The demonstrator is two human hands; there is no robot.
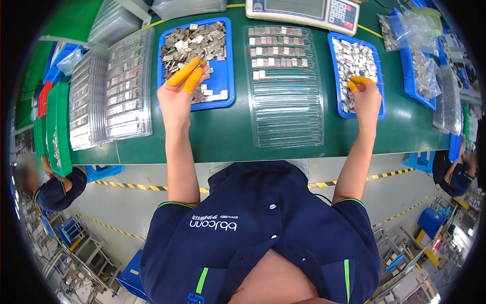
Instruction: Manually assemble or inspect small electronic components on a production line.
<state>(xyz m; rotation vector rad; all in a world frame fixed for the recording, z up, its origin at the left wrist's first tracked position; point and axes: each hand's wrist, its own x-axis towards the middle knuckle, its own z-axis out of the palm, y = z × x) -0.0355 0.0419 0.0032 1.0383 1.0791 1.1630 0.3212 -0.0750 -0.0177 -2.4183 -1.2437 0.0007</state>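
My left hand (177, 91), with yellow finger cots on its fingers, is over a blue tray (217, 83) of small flat metal pieces (185, 45). Its fingertips are pinched together among the pieces; what they hold is too small to make out. On the right, my right hand (365, 96), also in yellow finger cots, reaches into a smaller blue tray (378, 109) heaped with small white pieces (354, 58). Thumb and finger close at the pile, and anything between them is hidden. A clear plastic slotted tray (286, 116) lies between; metal pieces fill its far rows.
Stacked clear trays (88, 106) holding pieces stand at the left, beside a green bin (58, 126). A digital scale (304, 12) sits at the back. At the far right are a blue bin (417, 91) and plastic bags (415, 33). Other people work at both sides.
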